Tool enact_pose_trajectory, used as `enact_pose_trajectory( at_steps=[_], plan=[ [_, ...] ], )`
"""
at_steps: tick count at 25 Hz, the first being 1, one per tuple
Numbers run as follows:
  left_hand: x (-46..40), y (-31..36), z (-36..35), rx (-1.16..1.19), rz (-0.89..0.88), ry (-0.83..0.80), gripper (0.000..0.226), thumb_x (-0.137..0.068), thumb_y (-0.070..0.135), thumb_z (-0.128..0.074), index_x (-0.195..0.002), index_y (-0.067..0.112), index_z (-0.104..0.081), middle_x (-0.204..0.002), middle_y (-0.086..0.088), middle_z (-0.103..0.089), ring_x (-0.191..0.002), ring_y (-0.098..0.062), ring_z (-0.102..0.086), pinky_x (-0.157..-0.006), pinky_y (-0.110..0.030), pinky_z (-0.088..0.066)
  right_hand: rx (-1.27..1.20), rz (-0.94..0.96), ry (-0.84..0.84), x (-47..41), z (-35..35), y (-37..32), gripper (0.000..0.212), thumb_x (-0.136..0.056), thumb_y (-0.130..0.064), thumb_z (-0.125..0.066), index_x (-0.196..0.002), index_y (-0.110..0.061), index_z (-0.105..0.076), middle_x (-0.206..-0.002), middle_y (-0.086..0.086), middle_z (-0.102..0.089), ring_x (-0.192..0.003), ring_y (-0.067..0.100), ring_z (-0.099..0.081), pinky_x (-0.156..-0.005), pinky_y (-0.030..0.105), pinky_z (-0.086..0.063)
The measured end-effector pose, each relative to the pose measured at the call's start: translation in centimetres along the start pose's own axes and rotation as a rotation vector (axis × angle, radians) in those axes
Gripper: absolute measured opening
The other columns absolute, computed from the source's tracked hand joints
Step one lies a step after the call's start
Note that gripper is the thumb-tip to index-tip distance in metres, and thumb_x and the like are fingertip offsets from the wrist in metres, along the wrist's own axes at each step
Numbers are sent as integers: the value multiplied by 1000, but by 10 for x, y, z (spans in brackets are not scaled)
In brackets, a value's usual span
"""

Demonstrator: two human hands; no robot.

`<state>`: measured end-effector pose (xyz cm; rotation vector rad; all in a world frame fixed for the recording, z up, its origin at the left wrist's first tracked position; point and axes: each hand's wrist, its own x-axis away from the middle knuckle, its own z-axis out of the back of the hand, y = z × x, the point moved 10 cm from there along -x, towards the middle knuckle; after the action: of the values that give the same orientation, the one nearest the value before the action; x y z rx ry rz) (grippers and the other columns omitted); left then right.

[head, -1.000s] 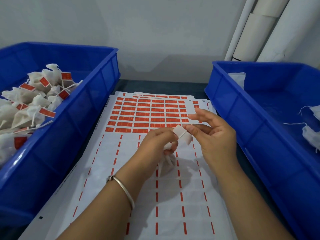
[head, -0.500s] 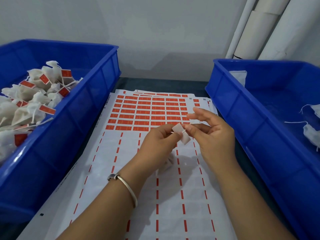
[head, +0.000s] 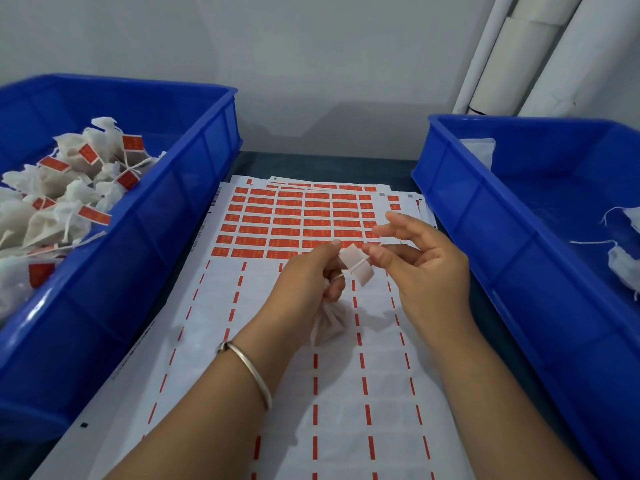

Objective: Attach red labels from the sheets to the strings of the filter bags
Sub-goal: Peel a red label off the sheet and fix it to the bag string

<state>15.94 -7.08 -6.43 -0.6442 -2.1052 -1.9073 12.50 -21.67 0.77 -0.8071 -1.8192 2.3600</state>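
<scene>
A label sheet lies on the table between two crates, red labels left in its far rows. Above it my left hand grips the neck of a small white filter bag, which hangs below the fingers. The bag's string runs taut from my left fingers to my right hand, whose thumb and forefinger pinch its end. A peeled label, pale back side toward me, lies across the string between the two hands. My right hand's other fingers are spread.
The blue crate on the left holds several filter bags with red labels on them. Another blue crate on the right holds a few unlabelled bags. White pipes stand at the back right against the wall.
The hands have drawn slightly apart, pulling the string taut across the label. The bag now hangs lower below my left hand. The view tilted down a little.
</scene>
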Motion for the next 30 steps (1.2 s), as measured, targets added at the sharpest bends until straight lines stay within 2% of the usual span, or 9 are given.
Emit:
enact_pose_trajectory(
  at_steps=[2,6,10,13,20,22,26,30],
  plan=[
    [1,-1,-2,10,5,-33,21,-93,29,-52,-81,15,-61,-46,0,-49,-40,-7,-37,-53,-21,-34,-6,-8,1,0,1,0,30,-70,-38,-69,-96,-50,-59,-89,-45,-60,-85,-9,-65,-63,3,-47],
    [3,0,-11,68,-14,-153,8,-91,13,-50,-89,15,-58,-45,2,-43,-39,-6,-36,-54,-21,-33,-13,-15,-1,0,0,-1,30,-70,-36,-70,-94,-49,-58,-87,-46,-59,-84,-15,-62,-59,2,-45],
    [1,-1,-12,68,-5,-170,5,-92,19,-55,-96,20,-55,-45,6,-51,-36,-6,-39,-44,-15,-36,-17,-16,-4,1,0,-2,29,-68,-40,-67,-94,-49,-58,-87,-45,-60,-83,-15,-63,-58,2,-44],
    [-3,-1,-12,10,-30,-172,11,-88,26,-62,-97,23,-56,-50,7,-54,-38,-5,-41,-45,-14,-37,-18,-17,-5,1,0,-1,30,-67,-41,-67,-95,-49,-58,-88,-44,-61,-84,-13,-64,-59,3,-45],
    [-1,-4,-15,40,2,-223,14,-85,18,-65,-98,17,-60,-51,5,-54,-38,-5,-39,-43,-15,-36,-3,-7,-8,1,-1,0,31,-70,-39,-68,-97,-49,-58,-89,-43,-61,-87,-14,-63,-60,3,-45],
    [0,-2,-14,22,-27,-209,10,-85,20,-65,-94,16,-63,-49,7,-55,-40,-6,-40,-44,-15,-37,-12,-14,-9,1,-1,2,31,-69,-40,-68,-97,-49,-58,-90,-41,-62,-89,-10,-64,-62,4,-47],
    [1,12,-7,-141,-186,-94,13,-82,32,-65,-77,22,-70,-55,16,-61,-58,-9,-49,-49,-15,-41,-53,-32,-15,0,0,5,30,-71,-41,-68,-98,-49,-58,-92,-37,-64,-90,-7,-65,-63,6,-49],
    [2,22,-1,-213,-287,19,24,-85,38,-58,-67,24,-65,-47,15,-53,-56,-9,-45,-52,-17,-41,-106,-158,-198,0,-20,25,48,-76,-33,-74,-115,-47,-48,-96,-22,-69,-93,-2,-66,-71,12,-54]
  ],
)
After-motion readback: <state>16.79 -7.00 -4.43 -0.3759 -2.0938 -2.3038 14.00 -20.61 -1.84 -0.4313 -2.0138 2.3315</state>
